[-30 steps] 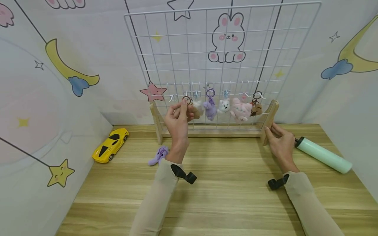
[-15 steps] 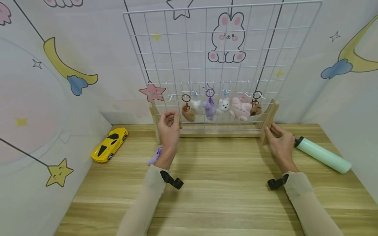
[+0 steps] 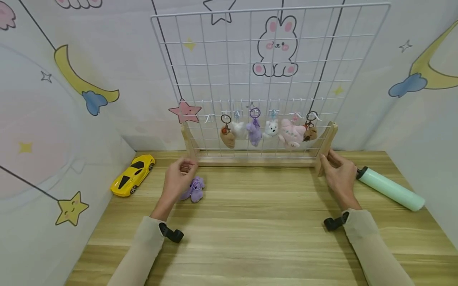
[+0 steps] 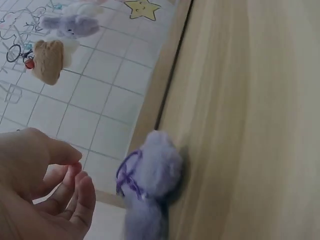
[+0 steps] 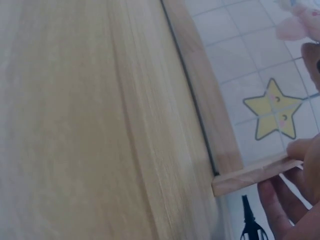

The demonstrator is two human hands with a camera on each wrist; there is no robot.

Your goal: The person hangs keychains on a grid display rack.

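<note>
My left hand [image 3: 177, 178] hovers with loosely curled fingers and nothing in them, beside a purple plush keychain [image 3: 197, 192] lying on the table. The left wrist view shows the same purple plush keychain [image 4: 157, 167] close to the fingertips, apart from them. My right hand [image 3: 340, 178] grips the right wooden leg [image 3: 328, 139] of a white wire grid rack [image 3: 262, 83]. In the right wrist view, thumb and fingers pinch that wooden leg [image 5: 250, 176]. A brown plush keychain [image 3: 228, 139] hangs at the left of the row on the rack.
Several more plush keychains hang alongside, such as a purple one [image 3: 254, 134] and a pink one [image 3: 292, 133]. A bare white hook [image 3: 209, 118] is at the left. A yellow toy car [image 3: 133, 175] stands left; a mint-green pump [image 3: 391, 188] lies right.
My left hand has let go of the brown keychain's ring, now hanging on the rack, and moved down and left to the purple keychain. The right hand stays on the leg.
</note>
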